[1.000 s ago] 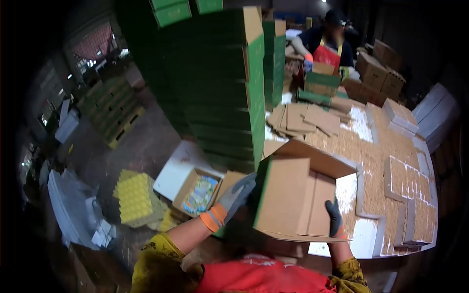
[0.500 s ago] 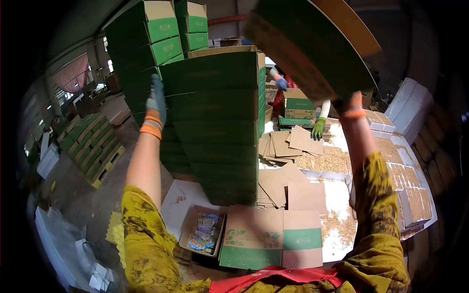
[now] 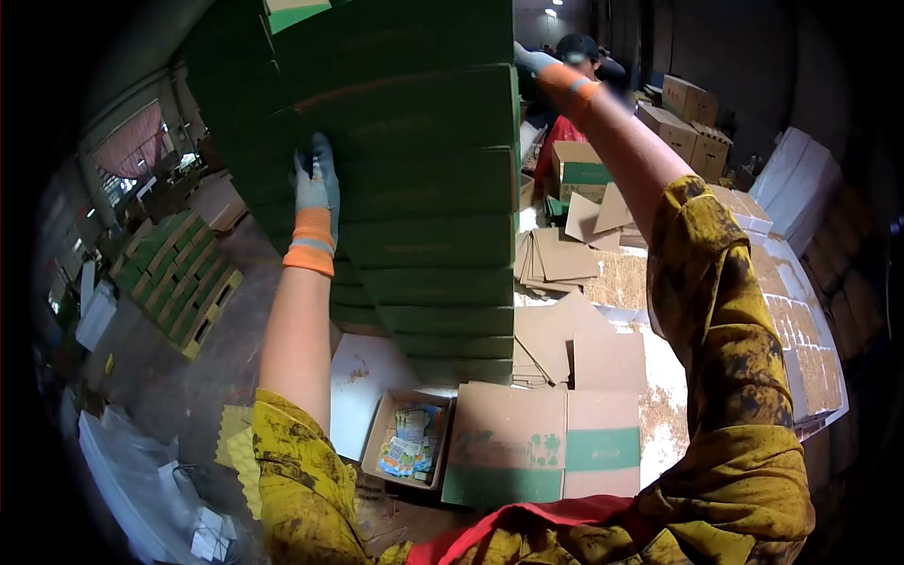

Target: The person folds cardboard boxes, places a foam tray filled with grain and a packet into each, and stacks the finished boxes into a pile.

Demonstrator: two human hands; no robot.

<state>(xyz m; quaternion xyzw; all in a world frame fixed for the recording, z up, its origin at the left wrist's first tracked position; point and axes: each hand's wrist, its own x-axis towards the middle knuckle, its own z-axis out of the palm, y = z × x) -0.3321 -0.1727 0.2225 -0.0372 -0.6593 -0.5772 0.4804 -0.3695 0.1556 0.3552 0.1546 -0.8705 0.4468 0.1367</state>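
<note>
Tall in front of me stands a stack of green cardboard boxes [image 3: 433, 240]. My left hand [image 3: 317, 174], in a grey glove with an orange cuff, lies against the stack's left part with its fingers stretched upward. Up at the right edge of the topmost box [image 3: 414, 42], my right hand [image 3: 535, 60] in a matching glove touches the box side. Its fingers are mostly hidden by the box. Below the stack, a small open carton [image 3: 375, 443] holds colourful printed packets [image 3: 411, 438]. Flattened green-and-brown cardboard [image 3: 508, 428] lies beside it.
Loose cardboard sheets [image 3: 556, 254] lie on the table to the right, with trays of brown material [image 3: 810, 377] beyond. A co-worker [image 3: 576, 56] stands behind a small open box [image 3: 581, 169]. A pallet of boxes [image 3: 179, 273] stands on the floor at left.
The box raised in my right hand has moved left onto the top of the stack. My right arm has swung up and left. My left hand has shifted slightly right along the stack.
</note>
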